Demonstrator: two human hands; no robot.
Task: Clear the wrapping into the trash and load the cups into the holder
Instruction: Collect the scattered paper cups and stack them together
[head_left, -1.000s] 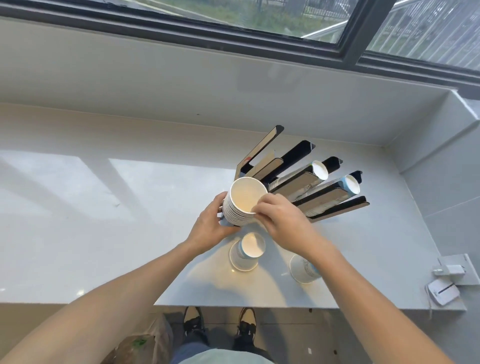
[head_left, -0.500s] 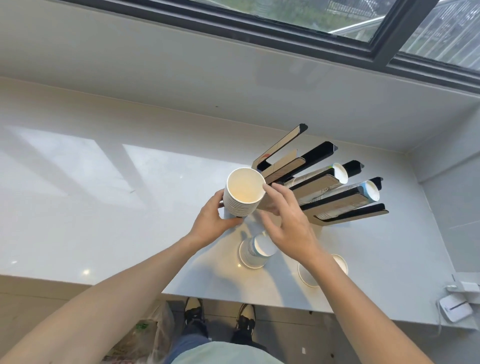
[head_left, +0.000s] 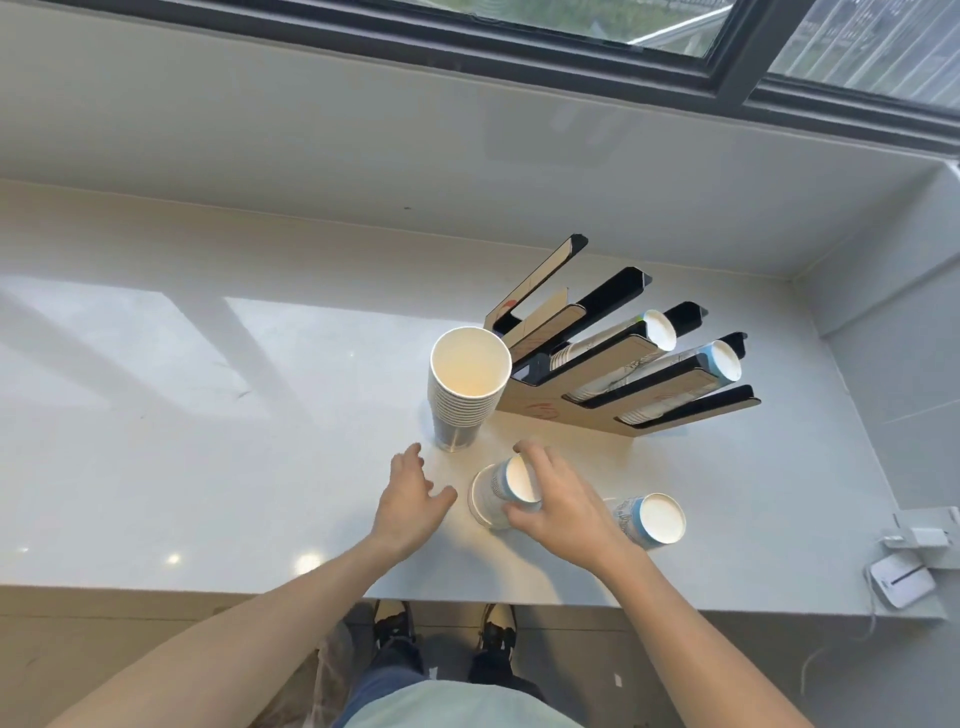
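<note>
Paper: light, crushable upturned white cup stack (head_left: 500, 493); grip low, gently.
Hands: right (head_left: 558, 499) clasping stack; left (head_left: 410, 501) spread, empty.

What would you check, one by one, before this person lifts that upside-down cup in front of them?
1. Right hand wrapped around the upside-down cup stack: ok, fingers on both sides.
2. Left hand free to help: ok, open and empty above the counter.
3. Tall upright stack out of the way: ok, standing apart, untouched.
4. Second upside-down stack clear of the right hand: ok, beside the wrist, not touching.
5. Free slot in the holder: ok, the left slots look empty.
6. Wrapping cleared: cannot tell.
</note>
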